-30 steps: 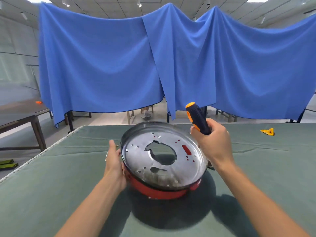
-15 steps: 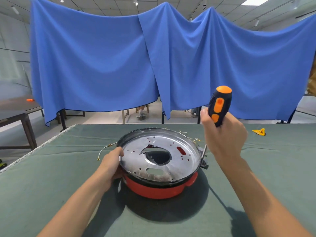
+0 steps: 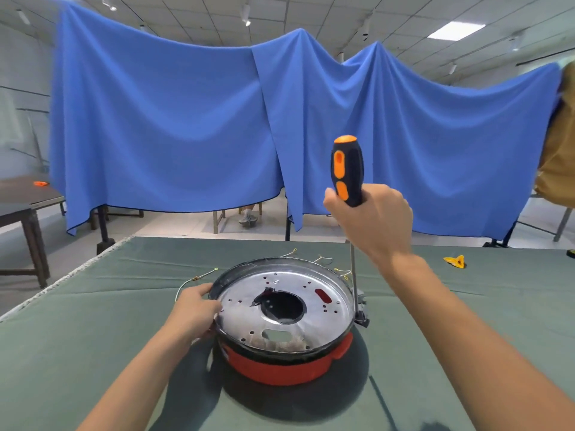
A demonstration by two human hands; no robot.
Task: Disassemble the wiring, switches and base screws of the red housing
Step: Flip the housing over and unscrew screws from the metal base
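Observation:
The red housing (image 3: 277, 367) stands on the green table (image 3: 93, 331), its round silver plate (image 3: 242, 312) facing up with a large centre hole. My left hand (image 3: 194, 309) grips the housing's left rim. My right hand (image 3: 375, 217) holds a black and orange screwdriver (image 3: 347, 169) upright. Its shaft runs straight down to a small black part (image 3: 362, 318) on the housing's right edge. Thin wires (image 3: 199, 278) with ring ends lie on the table behind and left of the housing.
A small yellow piece (image 3: 455, 261) lies on the table at the far right. A blue cloth (image 3: 186, 129) hangs across the back. A dark side table (image 3: 21, 200) stands at the left, beyond the table edge.
The screwdriver has swung from tilted to upright, and its tip now stands on the housing's right edge. My left hand has shifted on the rim. The camera has tilted and moved closer.

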